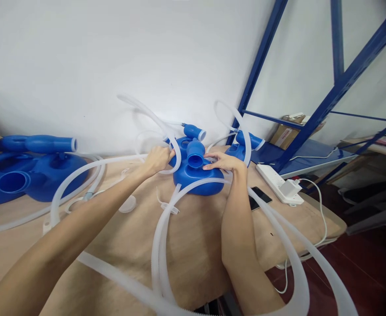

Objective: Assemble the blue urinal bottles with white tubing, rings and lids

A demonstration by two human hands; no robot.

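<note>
A blue plastic urinal bottle [199, 182] rests on the table in front of me, its round open neck [196, 159] facing me. My right hand [224, 161] holds it at the right of the neck, thumb and forefinger pressed against the plastic. At the bottle's left side, my left hand [160, 159] is closed, with its fingertips by the blue plastic and a looped clear hose [178, 153]; what it grips is hidden. Behind the neck lies a blue funnel-shaped mouthpiece [194, 131] with a white rim.
More blue bottles [57, 175] stand at left; another mouthpiece [250, 140] is at right. Translucent hoses [113, 272] cross the table and hang over its front. A round clear cap [128, 204], a phone [259, 198] and a power strip [280, 184] lie there. Blue shelving [311, 149] stands right.
</note>
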